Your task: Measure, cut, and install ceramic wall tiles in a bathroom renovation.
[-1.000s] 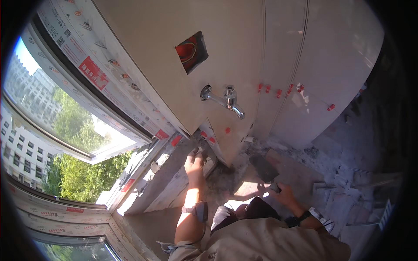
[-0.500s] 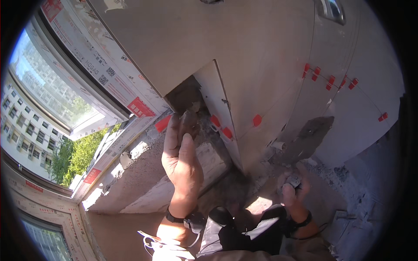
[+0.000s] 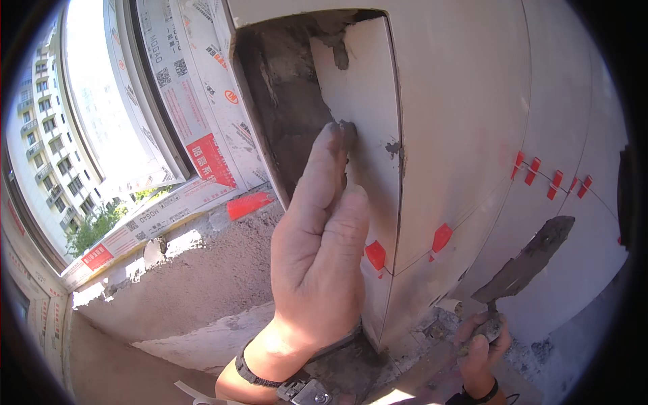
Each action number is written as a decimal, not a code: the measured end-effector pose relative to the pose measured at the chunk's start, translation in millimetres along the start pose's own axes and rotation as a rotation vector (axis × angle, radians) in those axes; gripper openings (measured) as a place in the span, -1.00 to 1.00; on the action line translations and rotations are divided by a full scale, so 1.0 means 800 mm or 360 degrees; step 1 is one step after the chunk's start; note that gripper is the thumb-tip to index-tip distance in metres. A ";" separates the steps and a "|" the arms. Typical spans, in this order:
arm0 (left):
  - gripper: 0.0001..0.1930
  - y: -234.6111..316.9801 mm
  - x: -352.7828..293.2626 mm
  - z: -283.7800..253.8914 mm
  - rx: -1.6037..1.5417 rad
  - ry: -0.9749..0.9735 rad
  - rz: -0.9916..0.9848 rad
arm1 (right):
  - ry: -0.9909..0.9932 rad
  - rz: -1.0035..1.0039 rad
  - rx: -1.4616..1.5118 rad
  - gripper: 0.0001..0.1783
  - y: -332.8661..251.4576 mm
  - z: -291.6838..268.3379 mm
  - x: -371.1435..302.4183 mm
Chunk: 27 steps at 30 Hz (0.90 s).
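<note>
My left hand is raised at the open recess in the wall, back of the hand toward me. Its fingers point up and the thumb lies close to them. A dark grey lump of mortar shows at the fingertips, against the pale tile strip; the palm side is hidden. Low on the right, my right hand is closed round the handle of a trowel. Its long blade points up and to the right, coated in grey mortar.
Red tile-levelling clips stick out along the tile joints. On the left, an open window stands above a rough sill with a red strip on it. Rubble and a pipe stub lie low at the wall's foot.
My view has moved closer to the recess and tilted up. My left hand has risen alongside the tile strip. The trowel in my right hand has come up, its blade now clearly in sight.
</note>
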State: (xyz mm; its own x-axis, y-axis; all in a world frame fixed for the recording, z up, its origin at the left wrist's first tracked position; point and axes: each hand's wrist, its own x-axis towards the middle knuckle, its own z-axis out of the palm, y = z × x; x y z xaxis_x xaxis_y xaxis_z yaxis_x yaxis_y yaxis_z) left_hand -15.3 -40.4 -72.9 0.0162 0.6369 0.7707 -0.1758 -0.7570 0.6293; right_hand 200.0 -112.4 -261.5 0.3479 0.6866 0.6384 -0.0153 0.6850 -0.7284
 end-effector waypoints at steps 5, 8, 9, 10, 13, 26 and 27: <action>-0.29 0.012 0.031 0.016 -0.0725 -0.0004 -0.0004 | -0.0031 0.0245 -0.0157 -0.48 0.002 0.003 -0.017; -0.25 0.028 0.055 0.019 -0.1051 0.0013 0.0061 | -0.0066 0.0452 -0.0139 -0.47 -0.024 0.008 -0.017; -0.25 0.040 0.059 0.026 -0.1173 0.0085 0.0019 | -0.0071 0.0476 -0.0155 -0.47 -0.030 0.005 -0.018; -0.25 0.045 0.062 0.025 -0.1178 0.0109 -0.0002 | -0.0104 0.0427 -0.0173 -0.51 -0.033 0.000 -0.020; -0.30 0.065 0.081 0.026 -0.1169 0.0079 -0.0140 | -0.0064 0.0508 -0.0257 -0.58 -0.062 -0.015 -0.030; -0.26 0.129 0.110 0.042 -0.1608 0.0680 -0.0824 | 0.0175 0.1176 -0.0973 -0.90 -0.314 -0.004 0.005; -0.25 0.137 0.115 0.039 -0.1877 0.0742 -0.0847 | 0.0159 0.1177 -0.1008 -0.90 -0.325 -0.002 0.011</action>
State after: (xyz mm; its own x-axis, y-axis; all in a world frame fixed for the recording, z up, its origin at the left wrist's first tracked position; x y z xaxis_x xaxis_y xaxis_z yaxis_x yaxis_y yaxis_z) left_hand -2.0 -69.1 70.1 0.0564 0.9752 0.2138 -0.9801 0.0132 0.1981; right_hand 208.7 -285.1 -66.9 0.5313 0.8464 -0.0359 0.2343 -0.1876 -0.9539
